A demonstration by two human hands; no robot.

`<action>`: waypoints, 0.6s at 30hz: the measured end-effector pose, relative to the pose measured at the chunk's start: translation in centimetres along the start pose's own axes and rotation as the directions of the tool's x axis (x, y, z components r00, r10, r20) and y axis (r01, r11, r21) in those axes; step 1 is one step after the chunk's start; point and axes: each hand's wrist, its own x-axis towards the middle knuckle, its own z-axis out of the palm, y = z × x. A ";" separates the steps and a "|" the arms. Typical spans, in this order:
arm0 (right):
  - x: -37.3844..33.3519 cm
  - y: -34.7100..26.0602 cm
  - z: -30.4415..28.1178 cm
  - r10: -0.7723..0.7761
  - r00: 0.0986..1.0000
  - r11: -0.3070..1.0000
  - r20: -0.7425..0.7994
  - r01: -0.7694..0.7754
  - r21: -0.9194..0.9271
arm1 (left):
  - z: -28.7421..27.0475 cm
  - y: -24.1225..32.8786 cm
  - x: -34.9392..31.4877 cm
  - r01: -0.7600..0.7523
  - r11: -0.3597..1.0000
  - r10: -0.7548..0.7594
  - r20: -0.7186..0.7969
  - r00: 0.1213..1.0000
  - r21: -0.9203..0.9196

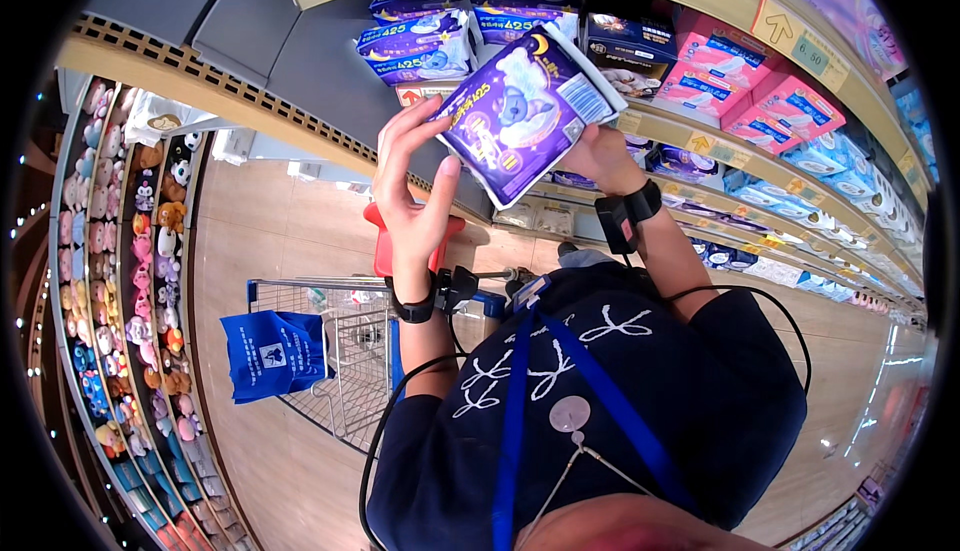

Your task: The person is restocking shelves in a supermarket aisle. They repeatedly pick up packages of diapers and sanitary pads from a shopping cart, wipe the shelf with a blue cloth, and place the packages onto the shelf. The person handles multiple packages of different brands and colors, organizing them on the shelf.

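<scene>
A: What is in the hands?

B: One soft purple packet [527, 116], flat and roughly square, in glossy plastic film with a white panel at one corner. It is held up in front of the shelves [700, 141], tilted, between both hands.

A: How do the hands sit on it?

B: The left hand [412, 191] is spread fairly wide, its fingertips touching the packet's left edge and lower corner. The right hand [600, 158] is closed on the packet's right lower edge, mostly hidden behind it. Each wrist wears one black band, two in all.

A: And the shelves?

B: Angled tiers with pale yellow edge strips. Behind the packet lie at least three similar purple packs [420, 46], puffy and shiny. To the right I count about four pink boxes [745, 81], stiff and rectangular, then a row of light blue packs too small to count.

A: Below?

B: One wire shopping cart [345, 351], metal mesh with a red handle, and one blue bag [272, 351] of limp fabric hanging on it. At the left, racks of small plush toys [150, 281], too many to count.
</scene>
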 end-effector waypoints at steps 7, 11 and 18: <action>0.3 -1.0 2.6 -0.118 0.980 0.980 -0.163 0.088 -0.177 | 0.2 0.4 -0.6 0.020 1.000 -0.022 -0.072 0.997 -0.024; 0.2 -1.6 2.1 -0.084 0.994 0.996 -0.062 0.087 0.038 | 0.4 0.8 -0.4 0.023 0.999 -0.026 -0.068 0.997 -0.045; -1.3 -1.6 2.8 -0.076 0.964 0.977 -0.257 0.020 -0.211 | 0.7 1.1 -0.2 -0.029 1.000 0.029 -0.006 1.000 -0.008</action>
